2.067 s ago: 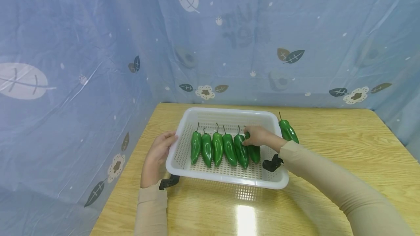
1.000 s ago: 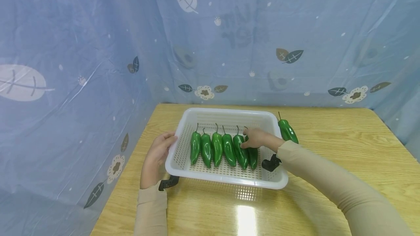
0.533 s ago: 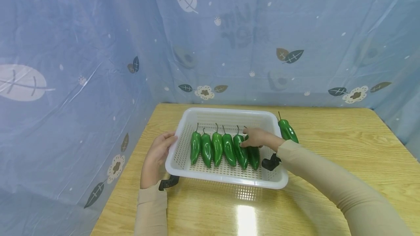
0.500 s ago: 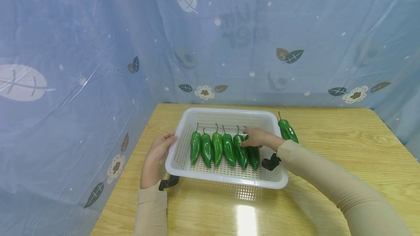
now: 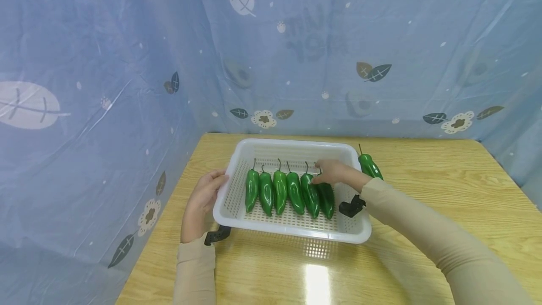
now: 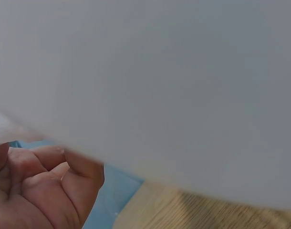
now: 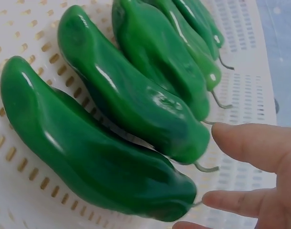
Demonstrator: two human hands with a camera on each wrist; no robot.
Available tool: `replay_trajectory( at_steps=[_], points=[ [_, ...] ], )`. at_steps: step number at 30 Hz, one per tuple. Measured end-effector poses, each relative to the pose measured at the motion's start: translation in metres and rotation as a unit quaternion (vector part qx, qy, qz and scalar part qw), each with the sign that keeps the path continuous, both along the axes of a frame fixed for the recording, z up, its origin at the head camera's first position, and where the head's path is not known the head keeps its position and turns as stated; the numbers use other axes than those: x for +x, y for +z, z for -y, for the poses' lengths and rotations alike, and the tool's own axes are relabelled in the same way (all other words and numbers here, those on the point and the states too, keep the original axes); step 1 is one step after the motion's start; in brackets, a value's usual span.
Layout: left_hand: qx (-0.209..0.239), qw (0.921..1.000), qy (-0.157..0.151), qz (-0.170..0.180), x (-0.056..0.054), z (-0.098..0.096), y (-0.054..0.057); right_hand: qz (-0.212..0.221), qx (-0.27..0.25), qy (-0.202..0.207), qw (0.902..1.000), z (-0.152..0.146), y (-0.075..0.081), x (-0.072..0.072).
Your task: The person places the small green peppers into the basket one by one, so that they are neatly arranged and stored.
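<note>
Inside a white plastic basket [image 5: 288, 234], several green peppers [image 5: 279, 192] lie side by side with their stems pointing to the far side. My left hand [image 5: 206, 194] grips the basket's left rim; in the left wrist view its fingers curl near the pale, blurred basket wall [image 6: 174, 95]. My right hand [image 5: 334, 172] hovers over the stem end of the rightmost pepper [image 7: 98, 157], holding nothing. The right wrist view shows its thumb [image 7: 250, 143] and fingers spread, one fingertip beside that pepper's stem.
Outside the basket's right rim, another green pepper [image 5: 370, 167] lies on the wooden table [image 5: 444, 178], partly hidden by the right arm. Blue patterned sheets [image 5: 296, 60] hang behind the table and along its left side.
My right hand has let go of the rightmost pepper and drawn slightly up and back, uncovering more of it. That pepper lies beside the others. My left hand has stayed on the rim.
</note>
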State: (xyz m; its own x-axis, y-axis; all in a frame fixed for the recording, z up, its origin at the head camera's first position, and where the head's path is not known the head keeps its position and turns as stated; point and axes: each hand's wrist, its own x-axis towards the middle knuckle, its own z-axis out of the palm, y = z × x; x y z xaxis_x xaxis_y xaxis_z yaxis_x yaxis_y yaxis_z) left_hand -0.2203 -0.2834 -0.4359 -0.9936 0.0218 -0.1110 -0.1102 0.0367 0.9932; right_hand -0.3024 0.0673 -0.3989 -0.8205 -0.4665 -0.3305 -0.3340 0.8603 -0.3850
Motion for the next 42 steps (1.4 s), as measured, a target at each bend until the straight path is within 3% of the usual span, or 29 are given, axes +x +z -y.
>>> replay_trajectory(
  at_steps=[3, 9, 12, 16, 26, 31, 36, 42],
  points=[
    [0.006, 1.0, -0.003, 0.002, 0.001, 0.0, 0.002, -0.006, -0.018, 0.0, 0.9998, -0.004, 0.005, -0.001],
    [0.002, 0.9999, -0.011, 0.013, 0.01, -0.006, 0.021, -0.022, -0.029, 0.003, 0.9993, -0.013, 0.01, -0.005],
    [-0.001, 0.9998, -0.012, 0.014, 0.011, -0.008, 0.024, -0.03, -0.041, -0.001, 0.9987, -0.016, 0.013, -0.006],
    [-0.001, 0.9998, -0.014, 0.012, 0.011, -0.007, 0.021, -0.033, -0.062, -0.006, 0.9975, -0.019, 0.02, -0.004],
    [0.005, 1.0, -0.002, 0.002, -0.001, 0.0, -0.001, -0.036, -0.114, -0.022, 0.9926, -0.029, 0.032, -0.004],
    [0.0, 1.0, 0.0, -0.004, -0.001, 0.0, -0.002, -0.047, -0.161, -0.03, 0.9853, -0.039, 0.038, -0.008],
    [-0.002, 1.0, -0.002, -0.001, -0.001, 0.0, -0.001, -0.069, -0.17, -0.037, 0.9823, -0.05, 0.047, -0.011],
    [0.011, 0.9999, -0.006, 0.006, 0.001, -0.001, 0.003, -0.063, -0.178, -0.056, 0.9805, -0.066, 0.057, -0.015]
  ],
)
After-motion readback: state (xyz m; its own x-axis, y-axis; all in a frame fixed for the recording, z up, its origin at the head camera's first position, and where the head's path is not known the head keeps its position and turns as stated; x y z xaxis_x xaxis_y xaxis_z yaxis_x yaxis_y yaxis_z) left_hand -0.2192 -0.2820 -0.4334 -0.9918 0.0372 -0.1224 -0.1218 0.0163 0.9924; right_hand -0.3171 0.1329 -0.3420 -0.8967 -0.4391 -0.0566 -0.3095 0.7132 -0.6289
